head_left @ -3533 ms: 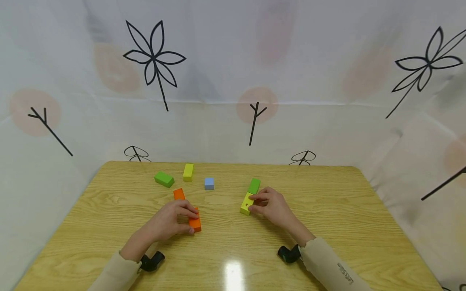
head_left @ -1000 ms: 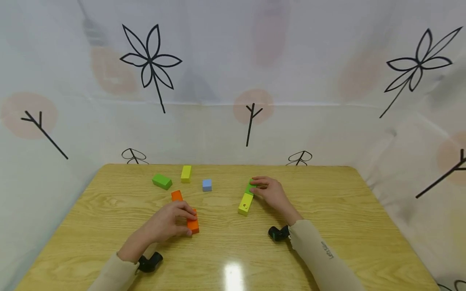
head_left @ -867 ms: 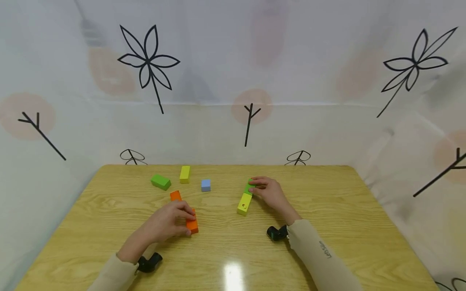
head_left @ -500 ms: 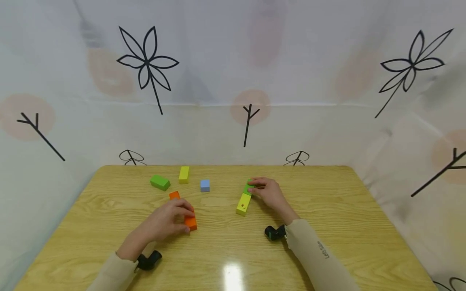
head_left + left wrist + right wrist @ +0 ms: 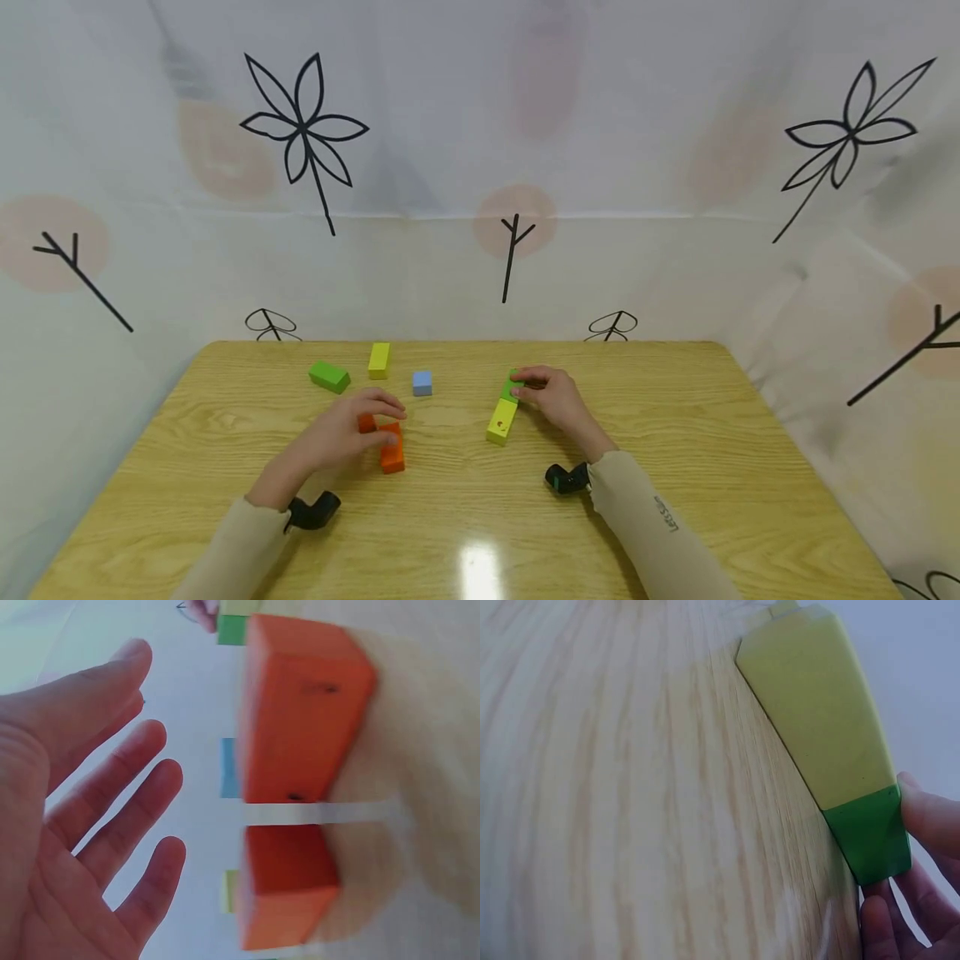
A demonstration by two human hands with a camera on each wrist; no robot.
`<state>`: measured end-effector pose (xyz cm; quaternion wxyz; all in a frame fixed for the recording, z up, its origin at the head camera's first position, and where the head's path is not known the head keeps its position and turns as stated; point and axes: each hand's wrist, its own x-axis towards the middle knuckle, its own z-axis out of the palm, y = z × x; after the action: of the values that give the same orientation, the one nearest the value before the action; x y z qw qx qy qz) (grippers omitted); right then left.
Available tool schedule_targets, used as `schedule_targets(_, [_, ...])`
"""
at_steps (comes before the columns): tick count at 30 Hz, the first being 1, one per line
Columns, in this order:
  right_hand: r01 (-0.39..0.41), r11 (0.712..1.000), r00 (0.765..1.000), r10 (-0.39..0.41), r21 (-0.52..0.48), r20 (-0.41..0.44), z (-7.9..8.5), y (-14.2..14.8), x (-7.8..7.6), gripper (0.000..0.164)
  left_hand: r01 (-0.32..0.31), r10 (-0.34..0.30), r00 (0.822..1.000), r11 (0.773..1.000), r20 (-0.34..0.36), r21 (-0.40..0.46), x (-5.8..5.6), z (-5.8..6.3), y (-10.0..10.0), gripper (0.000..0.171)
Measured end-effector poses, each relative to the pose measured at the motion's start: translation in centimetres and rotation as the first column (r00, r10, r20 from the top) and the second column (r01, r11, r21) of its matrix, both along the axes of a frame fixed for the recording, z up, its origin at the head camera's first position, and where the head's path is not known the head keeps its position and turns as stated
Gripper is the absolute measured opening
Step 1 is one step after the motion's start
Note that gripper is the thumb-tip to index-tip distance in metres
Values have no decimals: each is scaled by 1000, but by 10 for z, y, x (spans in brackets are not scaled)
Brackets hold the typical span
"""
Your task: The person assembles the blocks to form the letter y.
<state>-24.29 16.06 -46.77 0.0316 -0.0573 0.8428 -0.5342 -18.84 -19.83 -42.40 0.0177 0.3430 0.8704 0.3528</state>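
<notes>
My left hand (image 5: pixel 341 433) hovers with spread fingers over two orange blocks. One orange block (image 5: pixel 392 457) lies nearer the front; the other orange block (image 5: pixel 366 423) is partly hidden behind the hand. In the left wrist view a narrow gap separates the larger-looking block (image 5: pixel 300 712) from the second one (image 5: pixel 289 885), and the fingers stand apart from both. My right hand (image 5: pixel 558 404) pinches a green block (image 5: pixel 510 388) between thumb and fingers. A yellow block (image 5: pixel 502 421) with a small dark mark lies end to end with it, the two meeting in the right wrist view.
Towards the back left of the wooden table (image 5: pixel 480 500) lie a green block (image 5: pixel 329 377), a yellow block (image 5: pixel 379 361) and a small blue cube (image 5: pixel 422 383). A patterned white cloth (image 5: pixel 420 267) hangs behind the table's back edge.
My left hand has let go of the nearer orange block and lifted off it. Earlier my right hand moved from the yellow block to the green one, and it has stayed there.
</notes>
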Motion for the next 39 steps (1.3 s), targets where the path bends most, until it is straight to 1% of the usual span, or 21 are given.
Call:
schedule_targets(2, [-1, 1000, 1000, 1, -5, 0, -1, 0, 0, 24, -12, 12, 1000, 1000, -9, 3, -5, 6, 3, 25])
schedule_targets(5, [-7, 1000, 1000, 7, -12, -4, -2, 2, -1, 24, -1, 2, 1000, 1000, -16, 15, -15, 11, 8, 24])
schedule_targets(6, [-8, 1000, 1000, 7, -13, -6, -2, 2, 0, 24, 5, -4, 1000, 1000, -12, 20, -18, 12, 9, 24])
schedule_targets(9, [-8, 1000, 1000, 8, -17, -9, -2, 2, 0, 25, -4, 4, 1000, 1000, 7, 26, -29, 12, 13, 24])
schedule_targets(13, [-3, 1000, 1000, 3, -7, -4, -1, 1, -1, 24, -33, 33, 999, 999, 33, 23, -42, 13, 19, 26])
schedule_targets(16, [-2, 1000, 1000, 2, -1, 2, 0, 1, -1, 24, -39, 38, 997, 999, 60, 21, -52, 14, 22, 25])
schedule_targets(19, [-5, 1000, 1000, 5, 1, 7, 2, 1, -1, 24, -63, 63, 994, 998, 88, 0, -60, 17, 25, 24])
schedule_targets(23, [-10, 1000, 1000, 10, 12, 10, 1, 1, -2, 24, -86, 91, 991, 995, 94, -49, -69, 20, 28, 25])
schedule_targets(25, [-10, 1000, 1000, 10, 17, 13, 1, 2, -2, 25, -88, 95, 990, 994, 106, -66, -74, 20, 30, 27])
schedule_targets(30, [-14, 1000, 1000, 14, 14, 12, 0, 3, -2, 25, -87, 102, 984, 990, 146, -108, -83, 17, 34, 30])
schedule_targets(32, [-18, 1000, 1000, 18, 13, 10, 0, 3, -2, 25, -84, 103, 983, 988, 150, -128, -85, 15, 35, 30])
schedule_targets(39, [-21, 1000, 1000, 21, 10, 9, 1, 3, 0, 25, -68, 96, 977, 986, 191, -150, -89, 10, 36, 24])
